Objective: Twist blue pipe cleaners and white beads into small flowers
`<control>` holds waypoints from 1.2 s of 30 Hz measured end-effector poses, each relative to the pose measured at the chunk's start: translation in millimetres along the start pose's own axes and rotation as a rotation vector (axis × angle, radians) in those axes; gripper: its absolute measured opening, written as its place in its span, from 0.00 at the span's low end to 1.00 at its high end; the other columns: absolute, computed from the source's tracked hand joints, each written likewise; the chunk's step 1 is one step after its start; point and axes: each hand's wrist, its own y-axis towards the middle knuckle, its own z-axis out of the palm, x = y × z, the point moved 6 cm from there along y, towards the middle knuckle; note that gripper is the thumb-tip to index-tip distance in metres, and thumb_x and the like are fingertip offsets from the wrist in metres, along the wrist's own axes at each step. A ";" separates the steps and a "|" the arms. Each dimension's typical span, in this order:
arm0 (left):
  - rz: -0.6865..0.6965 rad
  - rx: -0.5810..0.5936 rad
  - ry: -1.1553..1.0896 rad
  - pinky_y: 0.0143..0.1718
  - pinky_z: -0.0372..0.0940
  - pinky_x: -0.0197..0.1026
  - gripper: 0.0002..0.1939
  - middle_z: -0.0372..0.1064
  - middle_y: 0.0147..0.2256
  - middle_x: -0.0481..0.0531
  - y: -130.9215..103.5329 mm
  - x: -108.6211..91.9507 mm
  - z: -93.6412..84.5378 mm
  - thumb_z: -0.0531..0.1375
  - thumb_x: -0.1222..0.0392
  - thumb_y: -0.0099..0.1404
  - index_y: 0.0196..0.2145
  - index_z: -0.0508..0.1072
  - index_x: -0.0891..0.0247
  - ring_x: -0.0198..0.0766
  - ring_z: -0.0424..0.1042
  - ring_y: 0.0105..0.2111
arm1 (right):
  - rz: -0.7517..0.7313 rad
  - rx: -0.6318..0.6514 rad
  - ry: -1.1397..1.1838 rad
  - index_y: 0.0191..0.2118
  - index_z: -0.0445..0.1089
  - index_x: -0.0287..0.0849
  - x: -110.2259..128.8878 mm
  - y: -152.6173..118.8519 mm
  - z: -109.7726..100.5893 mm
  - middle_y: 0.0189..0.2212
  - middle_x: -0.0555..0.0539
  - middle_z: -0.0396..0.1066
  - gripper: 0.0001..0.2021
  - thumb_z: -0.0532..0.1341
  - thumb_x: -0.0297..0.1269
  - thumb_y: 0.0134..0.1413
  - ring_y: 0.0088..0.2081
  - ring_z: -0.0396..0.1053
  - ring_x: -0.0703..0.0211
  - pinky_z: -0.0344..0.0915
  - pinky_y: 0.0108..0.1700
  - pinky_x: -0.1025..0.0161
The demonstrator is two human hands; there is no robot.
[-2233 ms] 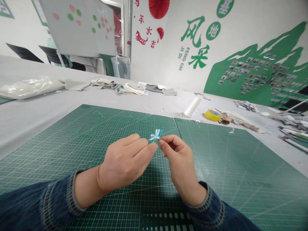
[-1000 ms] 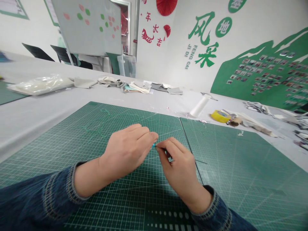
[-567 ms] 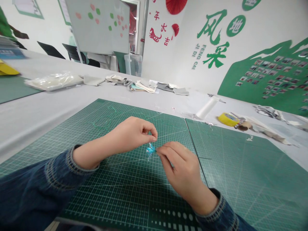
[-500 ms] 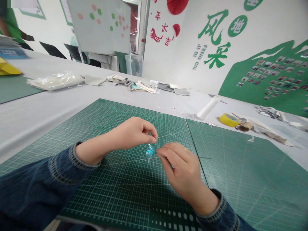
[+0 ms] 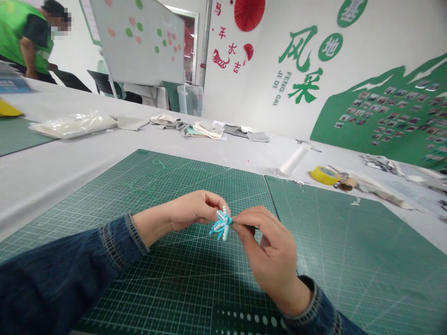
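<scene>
A small light-blue flower with white pearl-like beads along its petals is held above the green cutting mat. My right hand pinches its thin dark stem between thumb and fingers, and the stem's end sticks out behind them. My left hand is closed, thumb against fingers, right at the upper petals. The petals partly cover those fingertips, so what they pinch is hidden.
A second mat adjoins on the right. Beyond lie yellow tape, a white roll, fabric scraps and a plastic-wrapped pack. Loose green threads lie on the mat. A person in a green vest stands far left.
My left hand has come down to the flower's petals. The flower has turned, showing its beaded petals more openly. The view has shifted, and more of the person at left shows.
</scene>
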 end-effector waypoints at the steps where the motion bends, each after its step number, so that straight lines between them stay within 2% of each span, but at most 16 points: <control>1: 0.026 -0.033 -0.070 0.22 0.43 0.35 0.06 0.61 0.21 0.42 1.6 2.4 2.9 0.66 0.61 0.52 0.28 0.75 0.65 0.27 0.49 0.20 | 0.080 -0.038 0.045 0.34 0.73 0.43 -6.4 0.3 -2.1 0.29 0.51 0.71 0.06 0.62 0.25 0.57 0.31 0.67 0.62 0.64 0.32 0.63; 5: 0.154 -0.222 -0.211 0.21 0.40 0.35 0.09 0.60 0.24 0.43 3.2 6.2 14.4 0.67 0.59 0.57 0.27 0.71 0.64 0.27 0.45 0.20 | 0.407 -0.203 0.309 0.32 0.73 0.45 -38.3 -3.8 -5.9 0.24 0.54 0.67 0.03 0.64 0.31 0.56 0.26 0.62 0.64 0.60 0.28 0.66; 8: 0.214 -0.326 -0.171 0.19 0.42 0.34 0.12 0.56 0.20 0.41 0.6 7.4 22.5 0.66 0.56 0.59 0.26 0.69 0.63 0.27 0.46 0.19 | 0.536 -0.269 0.451 0.30 0.73 0.44 -51.3 -5.8 -4.1 0.22 0.54 0.66 0.03 0.66 0.34 0.53 0.24 0.60 0.65 0.60 0.27 0.66; 10: 0.288 -0.414 -0.055 0.20 0.50 0.33 0.12 0.57 0.20 0.42 -4.1 4.0 24.1 0.65 0.56 0.61 0.25 0.69 0.63 0.28 0.52 0.20 | 0.584 -0.293 0.508 0.29 0.73 0.42 -53.9 -5.8 -3.1 0.21 0.54 0.65 0.04 0.67 0.35 0.51 0.24 0.59 0.65 0.59 0.27 0.66; 13: 0.392 -0.555 0.250 0.25 0.61 0.35 0.09 0.68 0.25 0.47 -14.5 -6.0 25.1 0.63 0.57 0.64 0.27 0.73 0.63 0.32 0.64 0.25 | 0.643 -0.302 0.585 0.28 0.72 0.41 -55.0 -5.2 -1.4 0.19 0.54 0.63 0.05 0.67 0.35 0.49 0.23 0.57 0.66 0.56 0.26 0.66; 18: 0.565 -0.718 0.732 0.24 0.62 0.35 0.06 0.71 0.25 0.46 -29.7 -25.0 31.8 0.62 0.59 0.65 0.30 0.76 0.62 0.32 0.66 0.23 | 0.720 -0.298 0.683 0.27 0.72 0.40 -59.1 -5.6 1.1 0.19 0.54 0.63 0.07 0.69 0.37 0.46 0.22 0.56 0.67 0.51 0.24 0.66; 23: 0.834 -0.749 1.074 0.29 0.62 0.37 0.03 0.69 0.24 0.46 -39.3 -36.3 45.0 0.61 0.65 0.66 0.35 0.76 0.61 0.32 0.65 0.26 | 0.821 -0.267 0.828 0.26 0.72 0.40 -64.0 -8.7 5.9 0.21 0.53 0.64 0.09 0.70 0.38 0.43 0.21 0.55 0.68 0.48 0.23 0.67; 27: 0.943 -0.708 1.288 0.29 0.61 0.38 0.04 0.68 0.24 0.47 -43.5 -37.6 53.7 0.60 0.66 0.66 0.38 0.76 0.63 0.34 0.63 0.25 | 0.842 -0.263 0.872 0.26 0.71 0.40 -65.1 -9.8 5.5 0.22 0.54 0.63 0.09 0.70 0.38 0.43 0.22 0.54 0.69 0.48 0.23 0.68; 30: 0.989 -0.689 1.378 0.28 0.61 0.39 0.04 0.67 0.24 0.47 -46.8 -39.1 57.8 0.61 0.68 0.65 0.37 0.75 0.63 0.34 0.62 0.25 | 0.817 -0.266 0.809 0.26 0.71 0.40 -63.9 -8.4 4.0 0.22 0.54 0.63 0.10 0.70 0.38 0.43 0.22 0.55 0.69 0.49 0.23 0.68; 36: 1.041 -0.662 1.515 0.27 0.58 0.40 0.07 0.63 0.22 0.46 -51.9 -46.0 64.1 0.61 0.70 0.64 0.40 0.74 0.65 0.34 0.58 0.24 | 0.712 -0.273 0.538 0.27 0.72 0.41 -59.7 -6.0 -1.1 0.19 0.54 0.63 0.08 0.68 0.38 0.47 0.22 0.56 0.66 0.53 0.25 0.66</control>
